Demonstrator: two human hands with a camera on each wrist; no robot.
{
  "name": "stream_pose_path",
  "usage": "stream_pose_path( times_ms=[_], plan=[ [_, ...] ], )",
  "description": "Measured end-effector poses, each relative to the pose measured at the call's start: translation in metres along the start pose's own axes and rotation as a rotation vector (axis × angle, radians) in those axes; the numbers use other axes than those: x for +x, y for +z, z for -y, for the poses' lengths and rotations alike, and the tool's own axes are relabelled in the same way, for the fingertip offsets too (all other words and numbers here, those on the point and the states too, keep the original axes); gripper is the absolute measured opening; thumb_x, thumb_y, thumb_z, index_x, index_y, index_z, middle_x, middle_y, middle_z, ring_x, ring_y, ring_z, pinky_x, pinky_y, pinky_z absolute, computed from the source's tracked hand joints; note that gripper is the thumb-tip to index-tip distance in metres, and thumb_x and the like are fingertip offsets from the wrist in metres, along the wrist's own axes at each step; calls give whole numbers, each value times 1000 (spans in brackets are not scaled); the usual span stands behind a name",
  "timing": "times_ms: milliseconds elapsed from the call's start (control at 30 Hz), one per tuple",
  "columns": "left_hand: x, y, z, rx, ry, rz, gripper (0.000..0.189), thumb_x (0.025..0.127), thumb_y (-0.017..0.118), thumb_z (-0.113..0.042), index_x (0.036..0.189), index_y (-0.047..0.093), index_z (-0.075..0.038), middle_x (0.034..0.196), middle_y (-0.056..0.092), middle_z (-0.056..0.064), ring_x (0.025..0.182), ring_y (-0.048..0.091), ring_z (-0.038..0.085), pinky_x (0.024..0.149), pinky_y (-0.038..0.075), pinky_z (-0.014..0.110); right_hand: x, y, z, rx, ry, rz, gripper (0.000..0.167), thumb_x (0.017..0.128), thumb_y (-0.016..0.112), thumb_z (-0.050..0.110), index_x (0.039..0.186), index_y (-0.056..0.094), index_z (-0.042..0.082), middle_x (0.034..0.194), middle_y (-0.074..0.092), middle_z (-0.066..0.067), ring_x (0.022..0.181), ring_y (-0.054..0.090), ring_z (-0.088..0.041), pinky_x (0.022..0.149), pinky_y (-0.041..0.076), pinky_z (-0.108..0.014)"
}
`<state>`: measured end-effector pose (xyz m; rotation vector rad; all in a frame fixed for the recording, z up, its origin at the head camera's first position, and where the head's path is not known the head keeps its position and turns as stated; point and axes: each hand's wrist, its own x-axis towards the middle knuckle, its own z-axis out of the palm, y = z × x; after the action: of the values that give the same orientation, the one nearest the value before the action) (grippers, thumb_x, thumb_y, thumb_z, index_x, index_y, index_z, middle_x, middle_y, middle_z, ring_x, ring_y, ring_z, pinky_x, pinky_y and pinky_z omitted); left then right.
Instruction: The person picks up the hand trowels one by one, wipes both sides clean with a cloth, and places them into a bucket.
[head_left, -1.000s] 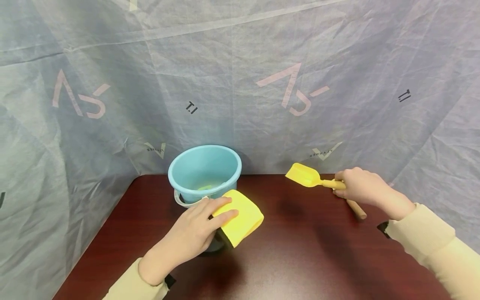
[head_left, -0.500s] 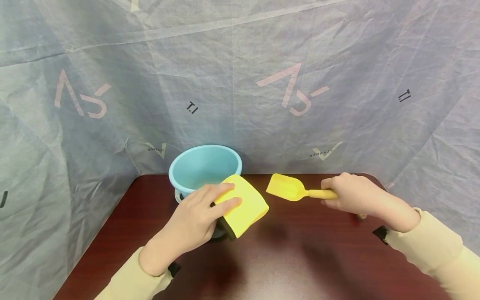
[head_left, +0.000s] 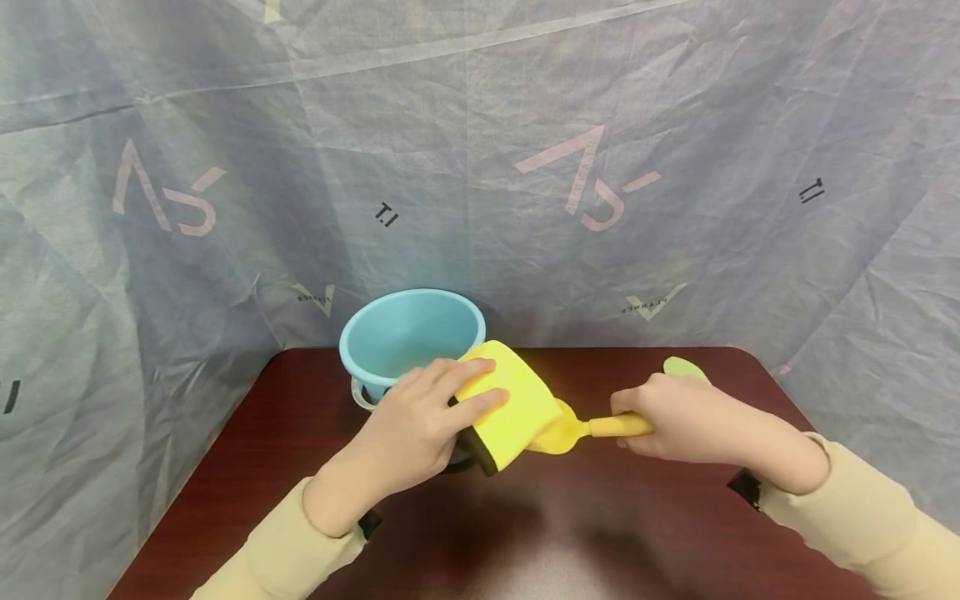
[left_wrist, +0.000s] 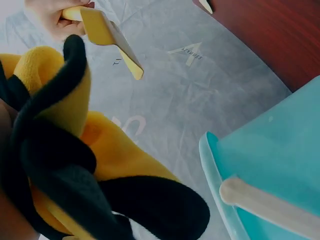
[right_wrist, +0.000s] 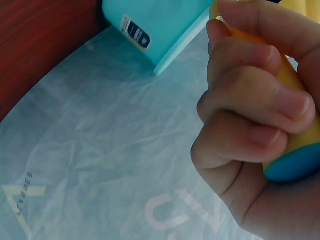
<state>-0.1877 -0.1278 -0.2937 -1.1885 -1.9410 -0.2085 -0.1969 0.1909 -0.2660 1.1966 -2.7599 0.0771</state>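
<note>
My left hand [head_left: 420,417] grips a folded cloth [head_left: 510,408], yellow outside with a dark lining or edge. In the left wrist view the cloth [left_wrist: 55,150] bunches into loose folds. The right hand [head_left: 682,421] holds a small yellow shovel [head_left: 555,433] by its handle, the blade pointing left. Curled fingers wrap the handle [right_wrist: 292,135], which has a blue end, in the right wrist view. From the head the cloth hides part of the blade. In the left wrist view the shovel's blade [left_wrist: 97,27] appears apart from the cloth.
A light blue bucket [head_left: 412,329] with a white handle stands at the table's back left, partly behind the left hand. Past the right hand, a pale green piece [head_left: 684,367] of another object shows. The dark red table [head_left: 255,467] meets a grey fabric backdrop [head_left: 465,167].
The right hand has brought the shovel left and toward me, its blade reaching the cloth in the head view. My left hand has moved slightly right and up with the cloth.
</note>
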Motion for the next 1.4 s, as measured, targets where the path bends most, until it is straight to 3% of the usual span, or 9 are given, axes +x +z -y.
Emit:
stream_pose_path(
  times_ms=[133,333,767,1033,1400],
  plan=[
    [2,5,-3,23,19,42,45,78,45,2,113,62,-19,124,56,8,94,57,25,64,49,34,0,1,7,56,15,44,30,72,76,22,67,48,28,51,32,17,46,28,1,41,29,-19],
    [1,12,-7,75,38,111,45,72,57,0,112,61,-20,124,55,7,95,55,24,60,46,32,2,3,13,53,11,19,29,72,76,22,67,48,28,51,32,17,46,30,1,41,29,-19],
    [-4,17,-15,54,68,312,56,69,72,-3,119,58,-24,125,53,3,97,53,23,61,41,28,1,3,16,-5,-39,-16,31,70,77,23,66,47,28,52,30,17,47,29,-1,41,26,-19],
    [-9,22,-21,128,134,329,49,76,72,-8,120,58,-26,123,54,2,93,53,23,64,44,30,0,6,15,-16,-50,-10,31,69,78,25,66,47,29,52,30,18,47,28,0,40,25,-20],
    [-15,23,-26,196,167,341,45,79,67,-8,119,57,-26,122,53,0,94,51,23,66,44,32,-2,9,18,-22,0,34,31,69,78,27,67,47,31,51,30,18,46,30,0,39,27,-20]
  ],
)
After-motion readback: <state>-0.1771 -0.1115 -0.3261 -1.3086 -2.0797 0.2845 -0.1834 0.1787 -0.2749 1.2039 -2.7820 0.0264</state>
